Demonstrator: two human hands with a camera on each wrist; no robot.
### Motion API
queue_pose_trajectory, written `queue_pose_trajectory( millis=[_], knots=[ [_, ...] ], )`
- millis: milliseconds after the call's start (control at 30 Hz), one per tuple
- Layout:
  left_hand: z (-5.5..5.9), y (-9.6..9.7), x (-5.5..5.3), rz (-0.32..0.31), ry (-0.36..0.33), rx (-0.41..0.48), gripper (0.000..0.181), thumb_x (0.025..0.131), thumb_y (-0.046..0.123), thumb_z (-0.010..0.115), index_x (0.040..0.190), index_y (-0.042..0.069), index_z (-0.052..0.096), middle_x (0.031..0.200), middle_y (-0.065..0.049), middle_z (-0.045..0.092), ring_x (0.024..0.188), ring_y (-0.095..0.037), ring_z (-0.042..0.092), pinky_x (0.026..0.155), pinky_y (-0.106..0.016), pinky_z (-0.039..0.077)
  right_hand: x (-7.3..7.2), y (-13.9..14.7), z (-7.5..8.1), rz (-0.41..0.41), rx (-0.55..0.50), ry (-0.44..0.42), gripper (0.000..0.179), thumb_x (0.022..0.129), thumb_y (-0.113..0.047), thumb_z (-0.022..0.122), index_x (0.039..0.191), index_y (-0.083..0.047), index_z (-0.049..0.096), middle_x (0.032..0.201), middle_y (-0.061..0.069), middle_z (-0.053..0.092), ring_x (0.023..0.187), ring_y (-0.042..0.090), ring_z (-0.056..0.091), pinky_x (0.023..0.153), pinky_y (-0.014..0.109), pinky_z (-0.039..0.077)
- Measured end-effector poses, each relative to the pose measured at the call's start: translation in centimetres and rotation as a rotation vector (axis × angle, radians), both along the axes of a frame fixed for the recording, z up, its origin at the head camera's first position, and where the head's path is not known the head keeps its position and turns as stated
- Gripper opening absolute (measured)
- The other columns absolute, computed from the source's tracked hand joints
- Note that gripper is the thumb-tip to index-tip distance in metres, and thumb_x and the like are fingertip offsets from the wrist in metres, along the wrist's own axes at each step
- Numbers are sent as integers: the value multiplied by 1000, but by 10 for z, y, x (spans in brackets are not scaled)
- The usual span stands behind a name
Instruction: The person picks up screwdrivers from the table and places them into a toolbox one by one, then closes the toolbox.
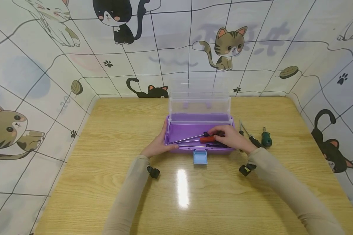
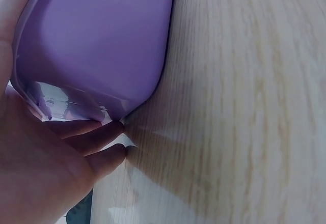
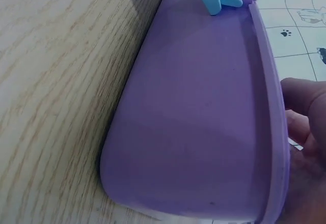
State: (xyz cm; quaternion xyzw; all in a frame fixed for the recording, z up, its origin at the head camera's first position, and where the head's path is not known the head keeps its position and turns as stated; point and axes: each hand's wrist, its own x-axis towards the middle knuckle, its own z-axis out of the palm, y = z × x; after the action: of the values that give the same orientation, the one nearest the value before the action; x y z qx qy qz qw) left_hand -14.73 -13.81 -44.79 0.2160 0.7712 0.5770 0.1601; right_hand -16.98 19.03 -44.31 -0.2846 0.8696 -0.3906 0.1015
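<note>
A purple toolbox [image 1: 182,130] sits on the table with its clear lid [image 1: 199,98] raised and its light blue latch [image 1: 200,157] hanging down in front. My left hand [image 1: 158,144] holds the box's left end, thumb at the front rim, fingers round the side. Over the box's right part, my right hand [image 1: 230,138] pinches a dark-handled screwdriver [image 1: 191,138]; its shaft points left. Below it lie a red-handled screwdriver [image 1: 207,139] and a black-handled screwdriver [image 1: 216,146]. In the right wrist view, the box wall [image 3: 193,112] hides what the fingers hold.
Right of the box, two dark-handled screwdrivers [image 1: 254,141] and a stubby green screwdriver [image 1: 266,138] lie on the wooden table [image 1: 120,130]. A cat-patterned sheet [image 1: 176,49] stands behind the table and along both sides.
</note>
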Motion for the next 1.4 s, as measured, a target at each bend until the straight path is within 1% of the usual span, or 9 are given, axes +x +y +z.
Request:
queue_pose_trajectory(
  millis=[267,433,567,633,800,1000,1100,1267,1400],
  knots=[
    [0,0,1,-1,7,13,123,78,5,79,152,23,-19,159,-14,-12,140,-47,15,112,-52,18,10,13,9,-94,-77,-35,20,93,-1,58,110,0,69,112,15,66,90,27,59,74,40,51],
    [0,0,1,10,12,-11,123,79,6,79,152,24,-19,159,-12,-11,141,-45,12,112,-52,16,15,29,13,-118,-104,-24,21,94,-2,57,113,2,68,112,16,66,85,27,61,69,32,52],
    [-1,0,1,9,4,-11,123,79,7,79,151,24,-19,159,-12,-12,141,-45,14,112,-51,17,18,44,15,-152,-99,-25,23,96,-3,56,116,3,66,114,16,66,88,29,60,71,27,51],
    [-1,1,1,6,-2,-3,123,79,6,79,151,23,-19,159,-13,-12,140,-45,15,112,-50,18,20,50,16,-173,-89,-24,24,96,-4,55,117,2,65,114,15,66,95,30,60,78,29,51],
    [1,1,1,5,-6,-3,123,79,5,78,151,23,-20,159,-12,-12,141,-45,14,113,-50,17,21,66,21,-225,-48,4,24,98,-8,54,117,0,66,113,14,67,102,30,59,82,28,48],
    [2,0,1,14,-15,-11,121,79,5,78,151,16,-19,159,-15,-11,140,-46,15,113,-50,17,22,85,23,-285,-23,65,23,98,-9,56,115,0,67,111,17,67,100,13,58,77,21,47],
    [2,0,2,13,-15,1,122,79,3,78,152,15,-19,159,-16,-10,140,-47,16,113,-51,17,24,94,23,-316,-27,62,23,98,-11,55,115,-1,67,111,17,67,97,4,56,76,17,46],
    [-1,0,1,17,-20,15,123,78,4,78,152,21,-19,159,-13,-11,139,-46,18,112,-52,17,26,107,23,-352,-18,55,24,99,-13,54,116,0,66,110,18,66,93,1,55,74,13,45],
    [-14,0,-4,30,-8,21,124,78,5,79,152,28,-18,160,-7,-12,141,-42,16,113,-51,15,27,117,23,-376,9,43,26,100,-13,53,118,2,63,111,21,65,92,1,55,75,12,43]
  ],
)
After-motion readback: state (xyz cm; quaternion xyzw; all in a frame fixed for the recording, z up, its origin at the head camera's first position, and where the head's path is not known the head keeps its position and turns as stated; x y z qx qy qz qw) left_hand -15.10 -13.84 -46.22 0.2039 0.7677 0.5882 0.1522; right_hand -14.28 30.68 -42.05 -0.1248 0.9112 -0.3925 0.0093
